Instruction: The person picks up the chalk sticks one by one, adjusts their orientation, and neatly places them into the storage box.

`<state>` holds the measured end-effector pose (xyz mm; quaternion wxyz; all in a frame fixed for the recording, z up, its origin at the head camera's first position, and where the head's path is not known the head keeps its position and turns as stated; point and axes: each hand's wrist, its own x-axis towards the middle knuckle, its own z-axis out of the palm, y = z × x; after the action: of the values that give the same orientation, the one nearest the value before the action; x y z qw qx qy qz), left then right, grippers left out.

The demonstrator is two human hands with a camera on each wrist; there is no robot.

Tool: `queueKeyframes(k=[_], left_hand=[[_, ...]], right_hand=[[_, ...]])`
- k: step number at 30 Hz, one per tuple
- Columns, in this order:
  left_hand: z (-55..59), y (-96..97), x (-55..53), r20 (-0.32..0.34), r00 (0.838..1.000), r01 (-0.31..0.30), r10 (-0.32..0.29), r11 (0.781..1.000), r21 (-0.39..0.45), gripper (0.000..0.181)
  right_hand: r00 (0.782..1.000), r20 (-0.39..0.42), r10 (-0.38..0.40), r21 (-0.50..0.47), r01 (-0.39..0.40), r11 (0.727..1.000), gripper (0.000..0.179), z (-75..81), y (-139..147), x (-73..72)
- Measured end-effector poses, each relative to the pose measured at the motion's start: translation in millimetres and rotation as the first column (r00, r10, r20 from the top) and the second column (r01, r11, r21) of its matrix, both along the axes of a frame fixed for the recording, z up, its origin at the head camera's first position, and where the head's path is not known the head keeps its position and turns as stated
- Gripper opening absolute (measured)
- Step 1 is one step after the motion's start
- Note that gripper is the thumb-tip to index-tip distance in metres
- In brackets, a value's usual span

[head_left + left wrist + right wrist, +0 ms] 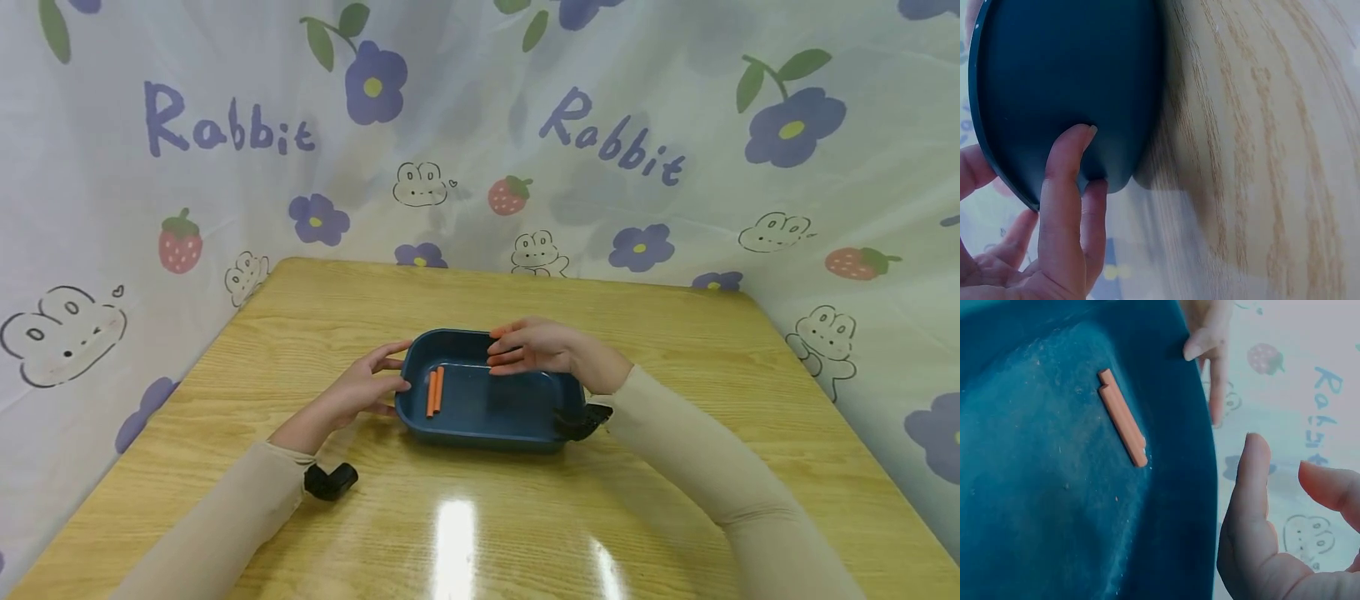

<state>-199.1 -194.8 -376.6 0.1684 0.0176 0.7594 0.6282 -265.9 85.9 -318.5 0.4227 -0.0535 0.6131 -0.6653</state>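
A dark blue rectangular tub with rounded corners (480, 435) sits on the wooden table. My left hand (363, 385) holds its left end, with the fingers spread over the outer wall and rim. In the left wrist view, fingertips (1069, 150) press on the tub's outer wall (1079, 69). Two slim orange sticks (1124, 422) lie side by side on the tub's floor, near its left end. My right hand (536, 346) hovers over the tub's far side, fingers extended and apart from the sticks, holding nothing.
The wooden table (360, 300) extends on every side of the tub. A white cloth printed with rabbits and flowers (465, 100) hangs behind it. Black wrist-worn devices (330, 482) stick out below both sleeves, the right one over the tub's right end.
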Motion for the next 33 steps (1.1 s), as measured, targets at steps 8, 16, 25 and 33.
queueKeyframes(k=[8,16,25,33], left_hand=[[0.5,-0.1,0.4,-0.001,1.000,-0.004,0.004,1.000,0.002,0.067],[-1.5,0.4,0.0,0.003,1.000,-0.004,0.004,1.000,-0.003,0.067],[-2.5,1.3,0.3,0.003,1.000,-0.005,0.005,1.000,-0.008,0.067],[-1.3,0.5,-0.8,0.006,1.000,-0.005,0.005,1.000,-0.005,0.067]], right_hand=[[0.998,-0.040,-0.047,-0.028,0.046,0.999,0.053,-2.3,29,11.9],[0.998,-0.056,-0.041,-0.054,0.038,0.998,0.058,-14.7,52,29.3],[0.989,-0.143,-0.031,-0.064,0.022,0.998,0.060,-22.2,77,47.8],[0.981,-0.183,-0.065,-0.089,0.049,0.995,0.056,-27.3,97,60.2]])
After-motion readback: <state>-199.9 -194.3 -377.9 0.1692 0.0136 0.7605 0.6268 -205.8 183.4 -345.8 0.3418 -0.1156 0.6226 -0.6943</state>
